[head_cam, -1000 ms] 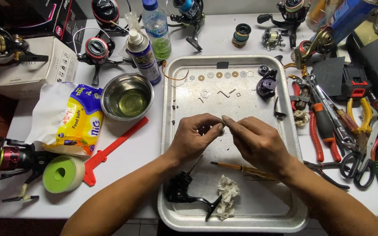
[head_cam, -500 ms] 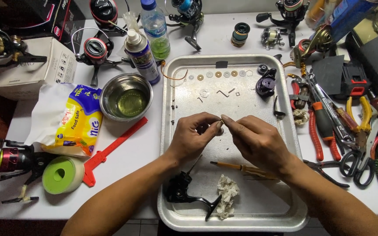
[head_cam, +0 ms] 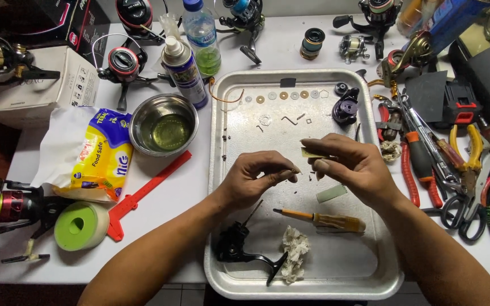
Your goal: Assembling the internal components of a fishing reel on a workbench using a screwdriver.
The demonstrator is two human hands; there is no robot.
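The right hand (head_cam: pixel 350 167) pinched a small yellowish strip (head_cam: pixel 313 152) between thumb and forefinger over the metal tray (head_cam: pixel 389 266). The left hand (head_cam: pixel 256 180) sat just beside it, fingertips closed together near the strip's end; whether they held anything was too small to tell. Just below the right hand lay a pale green strip (head_cam: pixel 331 193), and nearer the person a yellow-handled screwdriver (head_cam: pixel 327 219), a crumpled tissue (head_cam: pixel 295 249) and a black reel part (head_cam: pixel 239 249). Beyond the grip, a row of washers (head_cam: pixel 283 96) lined the tray's far side.

From my remote feed I saw a steel bowl (head_cam: pixel 164 124), spray can (head_cam: pixel 184 71), green tape roll (head_cam: pixel 80 225), red pliers (head_cam: pixel 414 164), yellow-handled screwdriver (head_cam: pixel 327 220), tissue packet (head_cam: pixel 100 153).
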